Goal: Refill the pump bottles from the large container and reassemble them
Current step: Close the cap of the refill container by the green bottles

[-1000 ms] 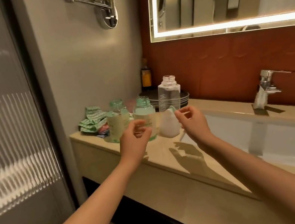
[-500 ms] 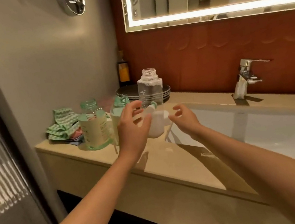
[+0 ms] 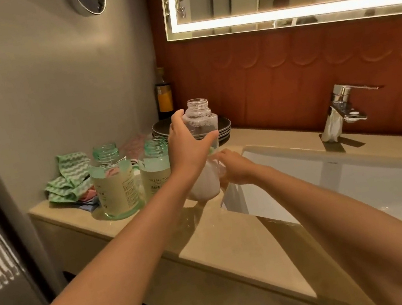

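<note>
A: Where's the large container [image 3: 200, 121] rn?
B: Upright at the counter [image 3: 237, 242], by the left end of the sink [image 3: 362, 191]; neck open, no cap; upper part clear, lower part looks white & opaque.
A: Grip?
B: Left hand [image 3: 188, 149] wraps its shoulder; thumb up on the far-left side, fingers curled across the front. Right hand [image 3: 237, 166] sits low against its right side; fingertips are hidden by the container, so can't tell if they wrap it or just touch.
A: Pump bottles?
B: 2, green-tinted, upright, open threaded necks, no pumps on; left pump bottle [image 3: 114, 186] is just beside right pump bottle [image 3: 155, 176], which stands just left of the container, partly behind the left wrist; cream labels cover most of each, so fill level can't be read.
A: Other stuff?
B: Green wavy cloths [image 3: 70, 178] at the counter's left end, behind the bottles; stack of dark plates [image 3: 224, 124] behind the container; dark bottle w/ yellow label [image 3: 164, 97] in the corner; chrome tap [image 3: 344, 102] at the sink's back.
</note>
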### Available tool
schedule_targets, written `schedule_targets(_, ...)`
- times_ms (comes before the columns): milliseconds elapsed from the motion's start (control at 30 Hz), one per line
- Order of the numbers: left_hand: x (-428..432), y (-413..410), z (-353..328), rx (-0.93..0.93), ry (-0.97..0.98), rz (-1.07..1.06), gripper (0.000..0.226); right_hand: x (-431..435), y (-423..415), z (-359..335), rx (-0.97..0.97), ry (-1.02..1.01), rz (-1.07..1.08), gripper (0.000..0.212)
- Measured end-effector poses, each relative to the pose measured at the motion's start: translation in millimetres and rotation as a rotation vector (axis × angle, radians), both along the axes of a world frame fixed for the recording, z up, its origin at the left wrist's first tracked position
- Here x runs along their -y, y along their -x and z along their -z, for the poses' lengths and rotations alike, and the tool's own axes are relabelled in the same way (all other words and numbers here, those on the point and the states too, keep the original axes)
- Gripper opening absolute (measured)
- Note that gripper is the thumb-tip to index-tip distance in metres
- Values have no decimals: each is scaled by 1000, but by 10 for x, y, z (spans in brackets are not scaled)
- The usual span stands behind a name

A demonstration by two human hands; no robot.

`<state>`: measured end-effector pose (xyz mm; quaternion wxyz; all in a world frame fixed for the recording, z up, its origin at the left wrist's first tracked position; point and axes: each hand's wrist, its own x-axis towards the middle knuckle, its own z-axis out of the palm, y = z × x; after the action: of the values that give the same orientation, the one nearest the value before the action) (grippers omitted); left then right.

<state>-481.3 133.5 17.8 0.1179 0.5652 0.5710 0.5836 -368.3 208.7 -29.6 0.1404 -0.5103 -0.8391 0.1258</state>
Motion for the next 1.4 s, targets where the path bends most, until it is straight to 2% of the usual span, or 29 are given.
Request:
schedule_targets(167, 48, -33, -16, 53, 1, 24, 84, 25, -169, -74, -70, -98, 158, 63)
schedule_targets(333, 166, -56, -24, 66, 1, 35, 74, 231, -379, -607, -423, -242, 241, 61)
schedule_targets(433, 265, -86, -35, 57, -9, 60, 73, 417, -411, -1026, -629, -248, 210, 59)
schedule_targets(567, 436, -111, -46, 67, -1, 94, 72, 782, -343, -1372, -687, -194, 45, 55)
schedule_targets(633, 507, -96, -36, 84, -7, 113, 71, 927, -296, -1472, -658, -138, -43, 55)
schedule_targets(700, 570, -56, -39, 112, 3, 134, 73, 1034, -234, -1535, -549, -111, -110, 56)
schedule_targets(933, 689, 108, 10, 201, 31, 256, 75, 1196, -93, -1600, -259, -62, -207, 56)
schedule_targets(1100, 685, 121, 89, 269, 57, 361, 74, 1213, -52, -1614, -183, -87, -231, 56)
schedule_targets(1200, 685, 83, 178, 281, 59, 344, 82, 1182, -34, -1613, -162, -87, -216, 57)
schedule_targets(1400, 623, 117, 224, 267, 42, 319, 77, 1167, 35, -1634, -80, -88, -203, 54)
